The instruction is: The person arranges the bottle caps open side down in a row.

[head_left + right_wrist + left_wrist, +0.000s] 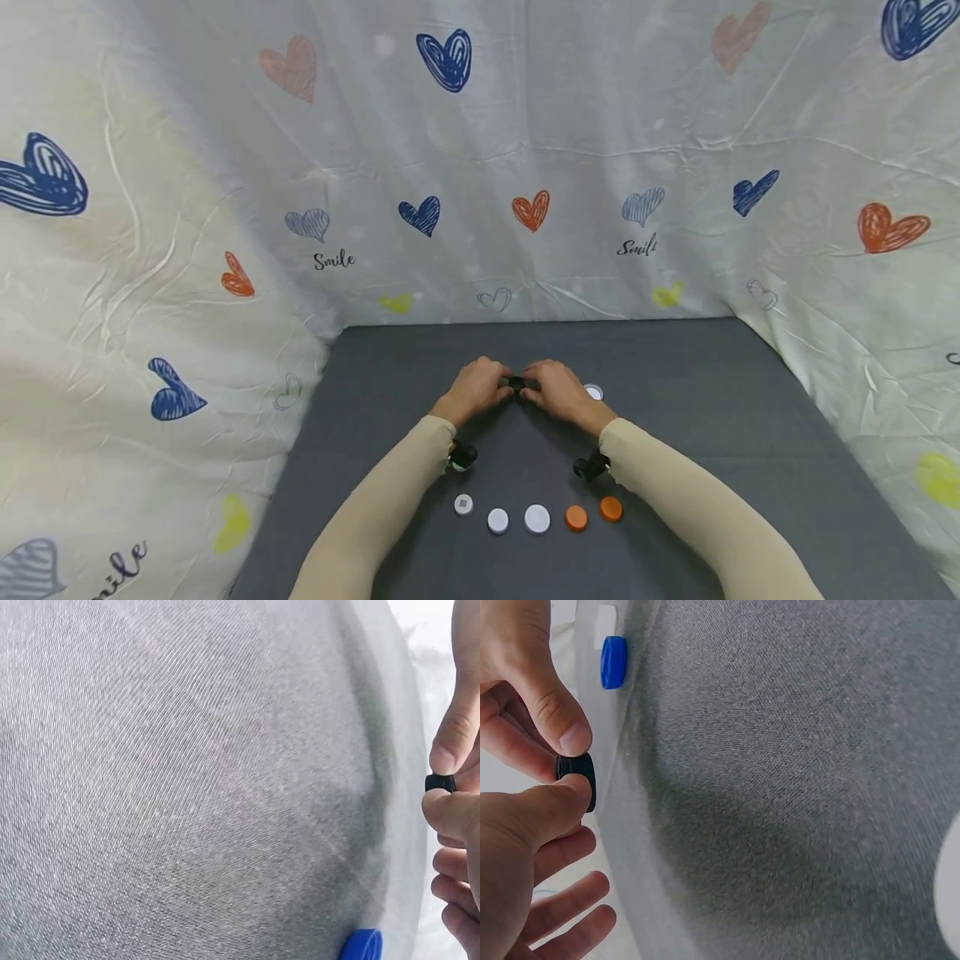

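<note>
Near the far part of the table, both hands meet at a small round black cap (517, 383). In the left wrist view the black cap (585, 780) stands on edge between the fingertips. My left hand (476, 389) pinches one side of it with thumb and fingers. The other side is pinched by my right hand (558, 390), whose thumb tip almost meets the left thumb across the rim. The right wrist view shows only a sliver of the black cap (440, 783) between the two thumbs. Just beyond the right wrist lies a pale round cap (593, 392), partly covered by that hand.
A curved row of caps lies nearer the body: a small white cap with a marked top (463, 504), further white caps (537, 518) and orange caps (576, 517). A blue cap (613, 663) shows past the right hand. Patterned cloth (480, 167) hangs behind the grey table (675, 367).
</note>
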A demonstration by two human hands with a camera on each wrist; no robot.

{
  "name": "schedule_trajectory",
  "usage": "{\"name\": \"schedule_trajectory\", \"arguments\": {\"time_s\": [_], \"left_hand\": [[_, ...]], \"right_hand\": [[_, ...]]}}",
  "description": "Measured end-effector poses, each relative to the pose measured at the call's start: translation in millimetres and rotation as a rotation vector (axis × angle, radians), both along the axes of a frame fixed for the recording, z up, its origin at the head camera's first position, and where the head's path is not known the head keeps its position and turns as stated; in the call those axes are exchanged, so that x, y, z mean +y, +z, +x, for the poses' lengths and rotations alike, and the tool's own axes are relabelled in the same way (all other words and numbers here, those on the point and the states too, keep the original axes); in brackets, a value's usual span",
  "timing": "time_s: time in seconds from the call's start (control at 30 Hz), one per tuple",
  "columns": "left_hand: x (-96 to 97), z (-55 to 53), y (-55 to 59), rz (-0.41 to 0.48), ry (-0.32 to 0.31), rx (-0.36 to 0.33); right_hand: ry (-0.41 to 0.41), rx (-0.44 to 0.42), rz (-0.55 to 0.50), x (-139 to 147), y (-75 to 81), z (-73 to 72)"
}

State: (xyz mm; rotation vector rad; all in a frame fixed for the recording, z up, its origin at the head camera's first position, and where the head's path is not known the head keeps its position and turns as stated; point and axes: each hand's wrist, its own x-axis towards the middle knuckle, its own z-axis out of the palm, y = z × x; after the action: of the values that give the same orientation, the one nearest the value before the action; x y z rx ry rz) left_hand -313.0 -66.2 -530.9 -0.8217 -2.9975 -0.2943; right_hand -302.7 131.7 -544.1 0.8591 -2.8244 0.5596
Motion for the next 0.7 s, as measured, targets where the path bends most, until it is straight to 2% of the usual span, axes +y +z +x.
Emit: {"name": "schedule_trajectory", "arguments": {"time_s": [0.2, 0.33, 0.5, 0.7], "left_hand": [[-6.6, 5.2, 7.3, -0.014, -0.028, 0.057], [-9.1, 10.7, 13.1, 0.006, -0.052, 0.101], [-14.1, 21.0, 23.1, 0.033, -0.081, 0.171], [-21.5, 36.2, 36.0, 0.074, -0.113, 0.238]], "right_hand": [[0.036, 0.061, -0.007, -0.8, 8.1, 5.0], [0.055, 0.109, -0.031, 0.2, 12.5, 9.9], [0.070, 0.168, -0.050, 0.5, 20.1, 15.4], [0.084, 0.169, -0.086, -2.0, 32.6, 25.6]]}}
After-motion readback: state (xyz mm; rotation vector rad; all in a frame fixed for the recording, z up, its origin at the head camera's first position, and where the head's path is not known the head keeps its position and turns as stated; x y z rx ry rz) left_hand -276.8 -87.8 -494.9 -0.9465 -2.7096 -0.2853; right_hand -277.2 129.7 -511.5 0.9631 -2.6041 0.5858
